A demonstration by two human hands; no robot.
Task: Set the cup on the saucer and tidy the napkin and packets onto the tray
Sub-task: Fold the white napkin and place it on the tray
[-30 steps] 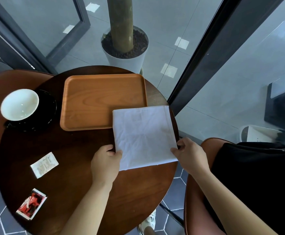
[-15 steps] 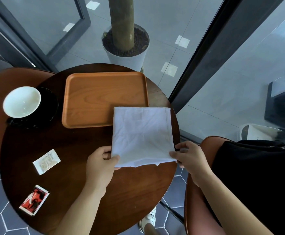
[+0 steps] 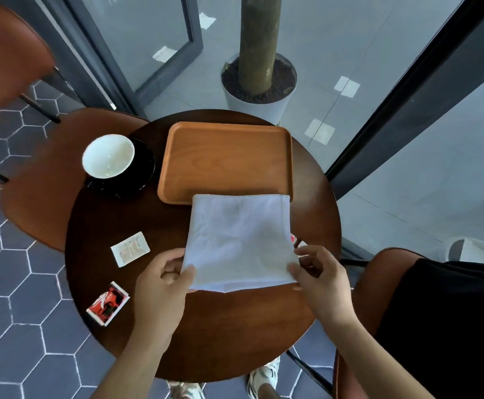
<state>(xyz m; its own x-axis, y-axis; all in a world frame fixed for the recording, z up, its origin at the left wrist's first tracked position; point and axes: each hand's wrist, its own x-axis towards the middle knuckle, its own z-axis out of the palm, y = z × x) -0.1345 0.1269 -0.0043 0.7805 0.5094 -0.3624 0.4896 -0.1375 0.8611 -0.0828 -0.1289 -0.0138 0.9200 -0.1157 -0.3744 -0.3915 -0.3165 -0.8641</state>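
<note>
- The left hand [image 3: 163, 286] and the right hand [image 3: 321, 280] each pinch one corner of the napkin [image 3: 237, 243], at the edge farthest from the tray [image 3: 226, 159]
- The red packet [image 3: 107, 303] lies flat on the table [image 3: 206, 335], well apart from the tray; it looks light and thin, so it is best pinched by an edge
- The napkin is soft, limp and light; its far edge overlaps the tray's near rim, and corner grips should keep it spread
- The white packet [image 3: 130, 249] lies nearer the tray's near-left corner; handle it the same way
- The cup [image 3: 108, 155] sits on the saucer [image 3: 145, 174], just left of the tray; it is rigid and probably fragile
</note>
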